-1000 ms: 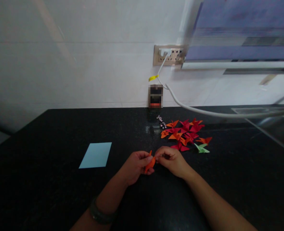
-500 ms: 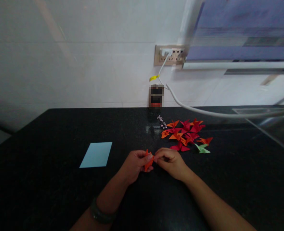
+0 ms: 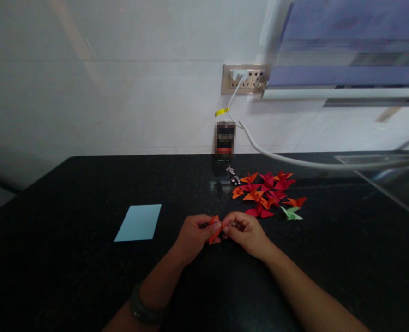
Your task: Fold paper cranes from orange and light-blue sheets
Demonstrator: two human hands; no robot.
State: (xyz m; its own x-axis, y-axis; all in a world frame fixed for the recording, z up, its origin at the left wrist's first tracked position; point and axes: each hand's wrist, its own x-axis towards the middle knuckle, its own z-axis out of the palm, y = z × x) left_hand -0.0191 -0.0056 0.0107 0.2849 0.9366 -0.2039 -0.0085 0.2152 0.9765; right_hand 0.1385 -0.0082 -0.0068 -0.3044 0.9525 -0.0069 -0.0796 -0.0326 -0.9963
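Between my hands is a small folded piece of orange origami paper point(image 3: 214, 235), held above the dark counter. My left hand point(image 3: 195, 235) is closed on it, thumb on top and fingers beneath. The thumb and forefinger of my right hand point(image 3: 244, 231) pinch its right end, and the other fingers curl in. Part of the paper is hidden by my fingers. Just past my right hand lies a group of red and orange folded paper cranes point(image 3: 267, 191), with one pale green paper crane point(image 3: 291, 213) at its near right side.
A light blue paper sheet point(image 3: 140, 223) lies flat on the black counter point(image 3: 69, 272) to the left. By the wall stands a small blurred-out box point(image 3: 224, 140) with a beaded strand point(image 3: 232, 175) before it. A white cable point(image 3: 294, 162) runs from the wall socket point(image 3: 244, 79) rightward.
Both hands stay in nearly the same place. My right fingers have shifted slightly at the end of the orange paper, and the paper has turned a little in my left hand.
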